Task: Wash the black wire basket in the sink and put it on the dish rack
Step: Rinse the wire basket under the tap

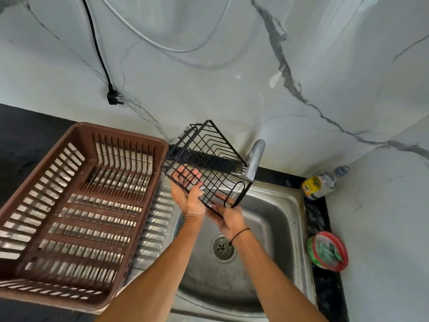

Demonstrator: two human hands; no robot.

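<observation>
Over the steel sink (274,219), both hands grip the tilted black wire basket (209,159) between faucet (255,159) and brown dish rack (76,205).

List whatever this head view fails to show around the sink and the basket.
- Steel sink: near rim cut off by the bottom edge and the forearms.
- Grey tap: running water not discernible; base behind the black wire basket.
- Clear bottle with yellow label: print too small.
- Brown plastic dish rack: left end cropped.

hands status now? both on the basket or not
Left hand: holds the black wire basket, fingers showing through the wires.
Right hand: grips the basket's lower edge, above the sink.
</observation>
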